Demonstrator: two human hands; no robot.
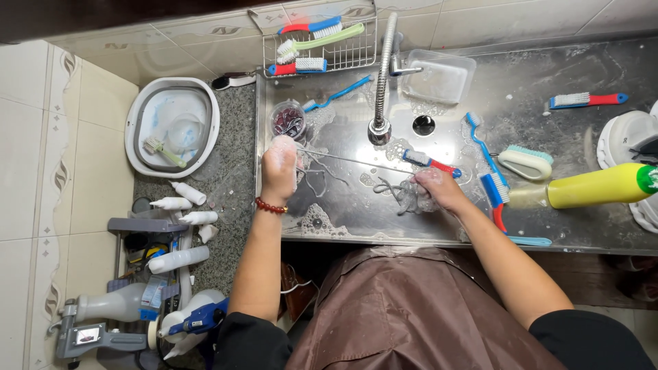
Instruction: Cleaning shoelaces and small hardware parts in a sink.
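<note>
A grey shoelace (356, 162) — wet, soapy — stretched taut over the steel sink, its end bunched right.

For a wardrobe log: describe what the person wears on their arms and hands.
Both forearms are bare, with black sleeves pushed up near the elbows. The left hand has a bracelet of dark red beads at the wrist and is coated in white soap foam. The right hand wears no glove or jewellery and is foamy too. A brown apron covers the lap.

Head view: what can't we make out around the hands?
- Left hand: foam hides how the fingers grip the lace.
- Right hand: suds and bunched lace hide the fingertips.
- White shoes: cut off by the right edge.
- Small tub: dark contents too small to identify.
</note>
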